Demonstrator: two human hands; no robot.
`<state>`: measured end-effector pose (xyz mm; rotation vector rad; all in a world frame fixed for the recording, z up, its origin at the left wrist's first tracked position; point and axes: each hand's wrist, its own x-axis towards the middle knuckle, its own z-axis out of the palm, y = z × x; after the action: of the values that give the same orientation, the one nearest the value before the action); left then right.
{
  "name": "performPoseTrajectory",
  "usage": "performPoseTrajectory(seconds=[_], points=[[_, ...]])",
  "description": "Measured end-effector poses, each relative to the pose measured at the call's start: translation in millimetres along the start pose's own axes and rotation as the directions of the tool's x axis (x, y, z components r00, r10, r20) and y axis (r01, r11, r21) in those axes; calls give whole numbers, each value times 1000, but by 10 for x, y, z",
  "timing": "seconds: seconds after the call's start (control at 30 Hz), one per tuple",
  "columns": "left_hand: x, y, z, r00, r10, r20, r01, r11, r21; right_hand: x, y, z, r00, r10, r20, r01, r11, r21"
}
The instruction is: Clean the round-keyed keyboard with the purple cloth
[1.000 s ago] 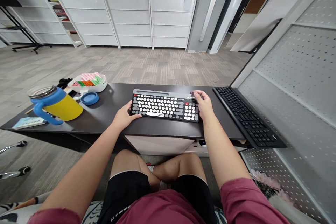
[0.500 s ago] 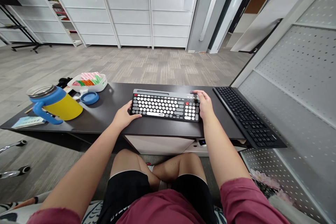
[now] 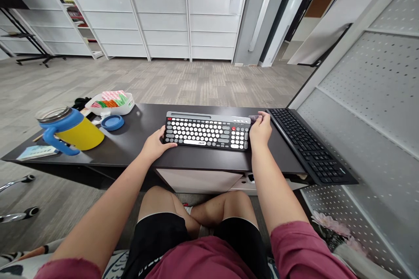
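Observation:
A compact keyboard [image 3: 207,131] with round white and grey keys and two red ones lies on the dark desk, a grey strip along its back edge. My left hand [image 3: 157,144] grips its front left corner, thumb on the front edge and fingers at the left side. At the keyboard's back right corner, my right hand [image 3: 261,129] is closed on a small brush [image 3: 253,118]. Only its dark bristles show, pointing left beside the grey strip; the fingers hide the rest.
To the right, a longer black keyboard [image 3: 310,148] lies aslant along the perforated panel [image 3: 379,109]. A yellow and blue mug [image 3: 83,133], a blue lid [image 3: 112,122], a white tray [image 3: 126,107] of colourful packets and a light blue pack [image 3: 37,152] occupy the desk's left side.
My right hand has moved a little to the right with the brush, from over the keyboard's back right corner to just beside it. My left hand and the keyboard have stayed in place.

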<state>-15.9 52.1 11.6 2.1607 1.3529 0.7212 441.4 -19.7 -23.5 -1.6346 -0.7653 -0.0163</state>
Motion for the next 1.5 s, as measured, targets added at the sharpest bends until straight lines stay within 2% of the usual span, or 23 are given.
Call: performPoseTrajectory(seconds=[0.13,0.27,0.37,0.47,0.57,0.7,0.83,0.93,1.03,1.13,1.23,1.37,1.5], points=[[2,4,2,1000,-26,5,26,1000,6,8,35,11,997,66,-33,-67,998,-14],[-5,15,7,999,-37,1,37,999,0,-32,1,54,997,69,-36,-72,994,-81],[-10,11,7,999,-33,2,33,999,11,-141,-82,134,995,17,98,-4,992,-126],[-10,-23,11,1000,-22,2,21,1000,22,-271,-161,224,971,-92,221,121,985,-122],[-2,-85,30,1000,-9,-18,9,1000,11,-365,-204,274,946,-180,268,221,966,-134],[11,-149,60,999,-15,-37,15,1000,9,-500,-273,321,917,-223,331,290,942,-171],[11,-163,73,1000,3,-25,-3,1000,21,-747,-492,481,861,-242,447,365,907,-211],[1,-171,80,999,25,-32,-25,1000,16,-965,-792,699,787,-242,567,465,837,-288],[-14,-172,84,997,62,-51,-62,998,7,-1187,-1159,976,681,-246,689,572,767,-292],[-28,-155,81,993,100,-55,-99,995,17,-1435,-1498,1282,556,-292,778,659,725,-199],[-36,-138,80,993,104,-50,-103,994,30,-1688,-1732,1567,435,-374,819,719,692,-66],[-25,-150,98,994,104,-38,-103,994,23,-1905,-1823,1786,339,-452,825,742,667,61],[0,-161,116,996,85,-24,-84,996,27,-1947,-1675,1734,222,-489,844,746,642,175]])
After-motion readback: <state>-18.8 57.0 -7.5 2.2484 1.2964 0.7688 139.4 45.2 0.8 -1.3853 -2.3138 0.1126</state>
